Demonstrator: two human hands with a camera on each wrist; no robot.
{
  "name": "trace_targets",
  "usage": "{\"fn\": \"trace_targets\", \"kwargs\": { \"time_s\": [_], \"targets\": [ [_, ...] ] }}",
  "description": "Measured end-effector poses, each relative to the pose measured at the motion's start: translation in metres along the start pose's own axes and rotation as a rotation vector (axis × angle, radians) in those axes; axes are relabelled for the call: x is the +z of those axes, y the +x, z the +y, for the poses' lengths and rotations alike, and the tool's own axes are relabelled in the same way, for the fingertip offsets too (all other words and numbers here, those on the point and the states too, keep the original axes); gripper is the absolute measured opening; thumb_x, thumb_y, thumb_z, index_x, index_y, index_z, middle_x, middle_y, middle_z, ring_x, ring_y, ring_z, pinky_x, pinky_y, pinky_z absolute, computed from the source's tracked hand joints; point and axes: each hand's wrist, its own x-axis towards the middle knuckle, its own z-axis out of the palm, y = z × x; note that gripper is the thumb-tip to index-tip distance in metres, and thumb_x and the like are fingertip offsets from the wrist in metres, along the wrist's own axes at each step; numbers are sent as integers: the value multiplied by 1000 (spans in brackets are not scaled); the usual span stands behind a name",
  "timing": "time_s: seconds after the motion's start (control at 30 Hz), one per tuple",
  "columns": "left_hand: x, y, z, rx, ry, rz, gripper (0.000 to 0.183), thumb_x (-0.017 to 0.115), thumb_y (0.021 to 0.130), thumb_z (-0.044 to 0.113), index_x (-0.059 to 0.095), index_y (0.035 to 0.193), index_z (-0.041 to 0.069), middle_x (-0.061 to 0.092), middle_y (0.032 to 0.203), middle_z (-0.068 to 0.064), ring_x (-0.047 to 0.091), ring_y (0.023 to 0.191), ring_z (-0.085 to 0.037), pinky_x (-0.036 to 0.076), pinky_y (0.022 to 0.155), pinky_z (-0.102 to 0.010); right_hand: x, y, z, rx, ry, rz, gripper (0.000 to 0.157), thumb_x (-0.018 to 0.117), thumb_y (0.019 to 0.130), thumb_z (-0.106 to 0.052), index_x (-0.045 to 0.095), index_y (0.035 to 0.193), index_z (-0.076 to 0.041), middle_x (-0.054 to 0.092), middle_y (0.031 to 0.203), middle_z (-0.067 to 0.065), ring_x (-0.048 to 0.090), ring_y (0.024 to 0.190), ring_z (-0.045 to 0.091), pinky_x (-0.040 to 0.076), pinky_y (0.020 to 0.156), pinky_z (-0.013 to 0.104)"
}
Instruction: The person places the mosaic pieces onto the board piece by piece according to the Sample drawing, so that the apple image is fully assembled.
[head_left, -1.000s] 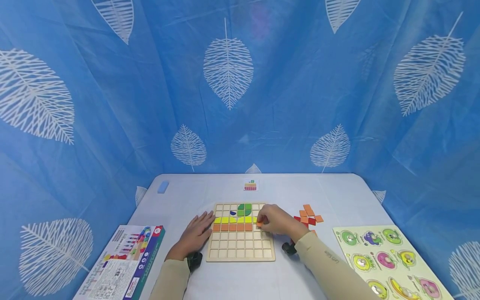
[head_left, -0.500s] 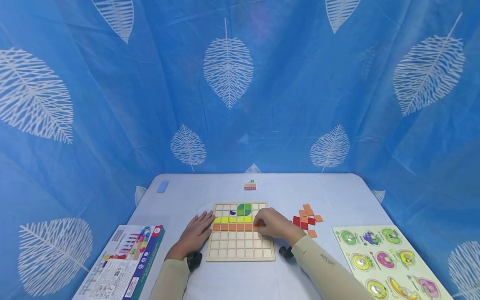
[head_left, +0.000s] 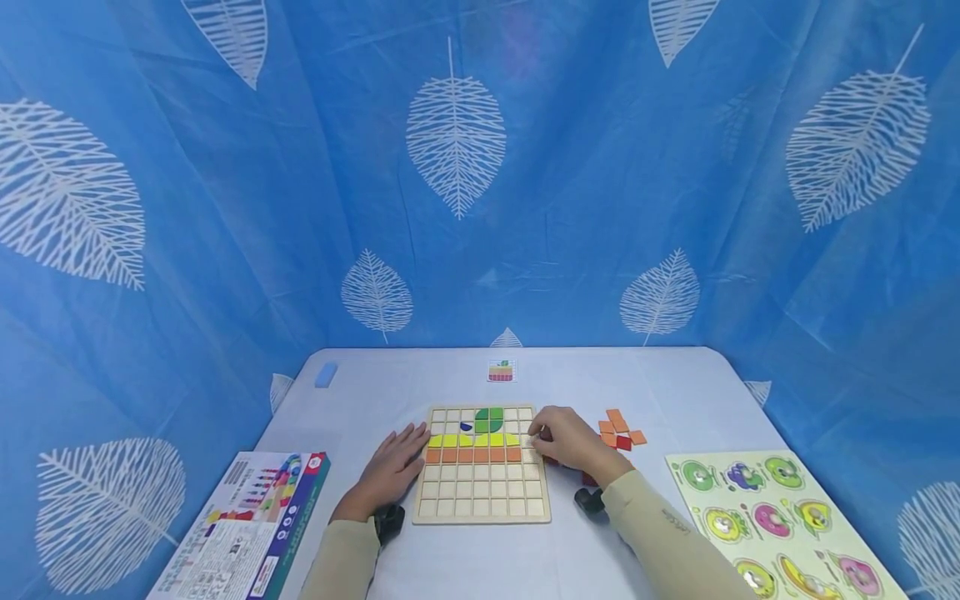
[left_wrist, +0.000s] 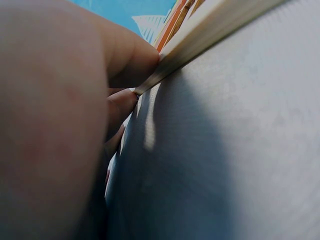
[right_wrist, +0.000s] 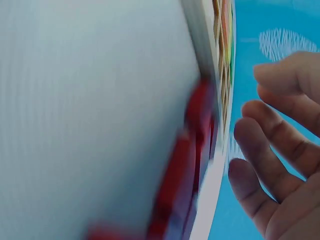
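Observation:
A wooden grid board lies on the table, with a row of orange tiles below a row of yellow pieces. Green pieces and a small blue piece sit near its top. My left hand rests at the left edge, and its fingertips touch the board's side in the left wrist view. Over the board's right edge hovers my right hand. Its fingers are loosely bent with nothing between them in the right wrist view, near blurred red tiles.
Loose orange tiles and a red tile lie right of the board. A small picture card and a blue block are farther back. A printed box stands left, a fruit puzzle board right.
My right hand has let go of an orange tile, now at the right end of the orange row, and has moved right to the board's edge. My left hand stays still.

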Motion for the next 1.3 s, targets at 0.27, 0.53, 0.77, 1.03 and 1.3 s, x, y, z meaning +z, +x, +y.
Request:
{"fn": "trace_targets", "kwargs": {
  "time_s": [0.27,0.53,0.77,1.03,1.3],
  "targets": [
    [-1,-1,1,-18,-2,-4,54,55,111,28,46,161,11,35,168,-5,21,157,-29,11,127,-52,-35,-1,40,234,-64,95,14,82,91,-9,79,104,-10,68,111,8,64,101,27,60,92,48],
    [1,-2,-2,-36,-9,-12,54,55,110,28,45,162,13,34,169,-1,20,158,-26,12,127,-51,-61,-9,79,395,-78,87,16,78,93,-11,76,107,-3,65,112,17,62,93,29,62,79,43],
    [1,-1,-1,-20,-8,-16,55,54,111,28,44,162,13,33,169,-3,20,158,-28,11,127,-51,-67,-16,87,527,-76,84,22,79,94,-16,71,103,1,60,88,12,58,71,24,54,57,31],
    [2,0,-1,-22,0,2,55,55,111,28,44,162,13,33,169,-1,19,158,-26,10,127,-50,-67,-17,83,537,-54,96,13,80,91,-11,70,92,-1,60,80,10,59,66,24,54,58,31],
    [1,0,1,-13,6,6,55,55,110,27,44,162,12,34,169,-3,20,158,-28,11,127,-50,-64,-14,80,523,-55,99,12,80,90,-8,70,92,-2,60,80,10,59,64,24,54,57,30]
  ]
}}
